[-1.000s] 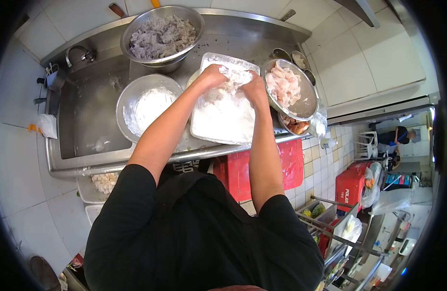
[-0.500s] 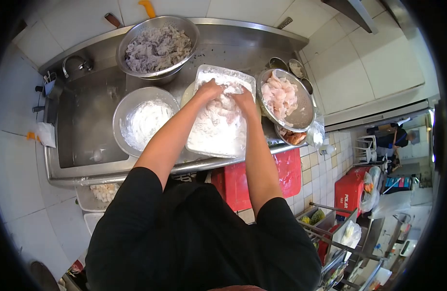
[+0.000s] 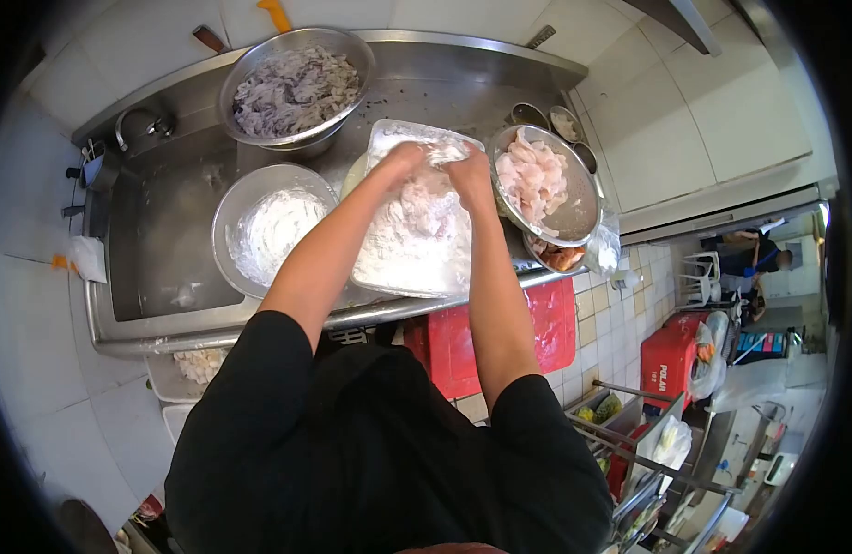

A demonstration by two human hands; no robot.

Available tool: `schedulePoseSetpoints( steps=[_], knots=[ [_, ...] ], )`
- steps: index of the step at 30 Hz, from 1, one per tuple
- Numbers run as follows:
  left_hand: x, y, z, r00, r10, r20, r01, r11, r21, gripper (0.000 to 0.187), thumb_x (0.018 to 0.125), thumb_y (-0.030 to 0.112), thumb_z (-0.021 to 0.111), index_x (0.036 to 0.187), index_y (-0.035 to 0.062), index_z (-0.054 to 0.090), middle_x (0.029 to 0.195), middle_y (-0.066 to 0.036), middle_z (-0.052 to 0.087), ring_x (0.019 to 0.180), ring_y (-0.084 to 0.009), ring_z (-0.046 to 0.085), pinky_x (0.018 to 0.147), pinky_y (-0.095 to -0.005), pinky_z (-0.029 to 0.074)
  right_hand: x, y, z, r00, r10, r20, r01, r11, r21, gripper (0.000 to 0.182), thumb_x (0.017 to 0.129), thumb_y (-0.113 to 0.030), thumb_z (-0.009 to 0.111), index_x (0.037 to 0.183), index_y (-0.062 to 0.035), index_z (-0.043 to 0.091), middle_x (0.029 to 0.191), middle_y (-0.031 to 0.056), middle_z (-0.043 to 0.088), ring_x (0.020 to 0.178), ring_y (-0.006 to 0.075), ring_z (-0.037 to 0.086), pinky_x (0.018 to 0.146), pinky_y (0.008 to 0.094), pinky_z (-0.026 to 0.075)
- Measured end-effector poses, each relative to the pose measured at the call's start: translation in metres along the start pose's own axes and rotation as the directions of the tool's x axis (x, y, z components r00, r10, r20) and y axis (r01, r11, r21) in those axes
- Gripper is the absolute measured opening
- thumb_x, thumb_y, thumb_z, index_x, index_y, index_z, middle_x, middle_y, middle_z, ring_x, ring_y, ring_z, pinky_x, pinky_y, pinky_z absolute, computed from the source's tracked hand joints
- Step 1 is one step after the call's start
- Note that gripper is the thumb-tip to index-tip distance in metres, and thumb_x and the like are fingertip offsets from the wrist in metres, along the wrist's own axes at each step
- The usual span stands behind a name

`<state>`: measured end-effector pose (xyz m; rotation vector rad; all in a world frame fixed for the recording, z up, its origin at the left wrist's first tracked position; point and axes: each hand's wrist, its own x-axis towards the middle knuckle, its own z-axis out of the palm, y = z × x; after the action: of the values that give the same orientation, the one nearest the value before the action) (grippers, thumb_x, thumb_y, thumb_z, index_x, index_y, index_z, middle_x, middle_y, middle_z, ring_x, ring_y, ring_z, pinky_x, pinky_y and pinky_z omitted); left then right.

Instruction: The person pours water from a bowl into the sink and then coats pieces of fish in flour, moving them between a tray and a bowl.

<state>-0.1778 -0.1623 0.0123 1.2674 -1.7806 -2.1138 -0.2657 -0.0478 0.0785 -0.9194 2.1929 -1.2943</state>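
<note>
A white rectangular tub (image 3: 368, 277) stands at the sink's front edge, filled with white flour (image 3: 412, 249) and several flour-coated pieces of pale raw meat (image 3: 421, 205). My left hand (image 3: 405, 159) is in the far part of the tub, down at the flour. Close beside it, my right hand (image 3: 465, 170) bends inward over the same spot. Flour and blur hide the fingertips of both hands, and I cannot make out what they grip. Right of the tub, a metal bowl (image 3: 578, 220) holds raw pale pink meat slices (image 3: 532, 177), probably chicken.
Left of the tub sits a bowl (image 3: 224, 235) of white powder. Behind it, a large metal bowl (image 3: 368, 69) holds greyish floured strips. A sink basin (image 3: 167, 268) with a faucet (image 3: 135, 120) lies left. Below the counter is a red lid (image 3: 546, 323). A person (image 3: 767, 258) stands far right.
Both hands stay at the far end of the tub. My right hand has shifted slightly up and curled more inward; flour between the hands has moved. The distant person has changed posture.
</note>
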Motion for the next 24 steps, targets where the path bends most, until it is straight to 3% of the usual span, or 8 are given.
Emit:
schedulePoseSetpoints(
  steps=[3,6,9,10,14,17,18,24],
  knots=[
    [0.007,-0.010,-0.023,0.989,-0.018,-0.147,0.003,0.995,-0.104,0.046,0.094,0.035,0.047,0.124,0.0003,0.052,0.120,-0.016,0.056,0.103,-0.0238,0.056,0.085,-0.0426,0.045,0.001,-0.010,-0.012,0.975,0.121,0.186,-0.105,0.990,-0.096,0.061,0.065,-0.009,0.075,0.120,0.0078,0.055,0.098,0.0222,0.067,0.089,0.0264,0.066,0.074,0.0314,0.051],
    [-0.076,0.028,-0.011,0.995,-0.078,-0.068,0.074,0.996,-0.059,0.056,0.091,0.034,0.053,0.137,0.0043,0.039,0.132,-0.016,0.049,0.110,-0.0240,0.055,0.086,-0.0402,0.045,0.008,0.024,-0.011,0.982,0.065,0.175,-0.028,0.978,-0.209,0.074,0.067,-0.007,0.076,0.134,0.0024,0.045,0.096,0.0180,0.066,0.080,0.0196,0.061,0.069,0.0314,0.049],
    [-0.033,-0.013,-0.001,0.981,0.003,-0.193,0.005,0.999,0.041,0.070,0.088,0.030,0.060,0.144,0.0080,0.026,0.138,-0.016,0.044,0.113,-0.0245,0.054,0.086,-0.0375,0.047,0.022,0.097,0.027,0.947,-0.075,0.313,0.084,0.996,-0.016,0.085,0.065,-0.004,0.076,0.140,-0.0010,0.037,0.096,0.0187,0.065,0.078,0.0193,0.060,0.064,0.0318,0.048],
    [-0.027,-0.021,0.000,0.989,0.074,-0.125,-0.085,0.992,-0.089,0.072,0.085,0.026,0.064,0.143,0.0063,0.027,0.136,-0.016,0.046,0.113,-0.0237,0.054,0.086,-0.0354,0.048,-0.006,0.042,0.018,0.885,0.180,0.430,-0.223,0.974,0.052,0.090,0.064,-0.001,0.075,0.143,-0.0012,0.031,0.098,0.0190,0.064,0.081,0.0204,0.061,0.066,0.0316,0.049],
    [-0.011,-0.033,0.010,0.986,0.156,-0.057,-0.165,0.947,-0.275,0.063,0.082,0.021,0.064,0.136,0.0010,0.038,0.125,-0.018,0.053,0.106,-0.0248,0.058,0.084,-0.0356,0.050,0.009,0.070,0.044,0.977,-0.143,0.156,0.155,0.986,-0.068,0.077,0.065,-0.001,0.074,0.135,0.0035,0.041,0.107,0.0179,0.062,0.092,0.0230,0.060,0.080,0.0319,0.049],
    [-0.047,0.001,0.008,0.995,0.096,0.034,-0.079,0.940,-0.332,0.054,0.083,0.026,0.065,0.128,0.0021,0.048,0.115,-0.014,0.059,0.100,-0.0239,0.060,0.081,-0.0370,0.050,0.021,0.076,0.024,0.976,-0.091,0.197,0.069,0.991,0.114,0.078,0.058,-0.010,0.079,0.129,0.0036,0.049,0.110,0.0204,0.063,0.097,0.0289,0.061,0.085,0.0337,0.048],
    [-0.045,0.005,0.008,0.998,0.000,-0.057,-0.019,0.946,-0.323,0.055,0.081,0.028,0.067,0.125,-0.0013,0.050,0.112,-0.016,0.061,0.095,-0.0263,0.062,0.075,-0.0401,0.051,0.003,0.033,0.006,0.985,-0.002,0.171,0.006,1.000,-0.024,0.071,0.059,-0.013,0.079,0.123,0.0045,0.054,0.109,0.0220,0.064,0.100,0.0310,0.062,0.088,0.0343,0.048],
    [-0.007,0.012,-0.027,0.911,0.246,-0.330,-0.131,0.933,0.334,0.047,0.074,0.026,0.071,0.103,-0.0102,0.062,0.105,-0.026,0.063,0.097,-0.0345,0.063,0.078,-0.0391,0.051,0.011,0.014,-0.012,0.986,-0.142,-0.083,0.115,0.955,-0.272,0.056,0.066,-0.010,0.073,0.117,0.0087,0.058,0.100,0.0260,0.066,0.092,0.0310,0.066,0.079,0.0341,0.049]
  ],
)
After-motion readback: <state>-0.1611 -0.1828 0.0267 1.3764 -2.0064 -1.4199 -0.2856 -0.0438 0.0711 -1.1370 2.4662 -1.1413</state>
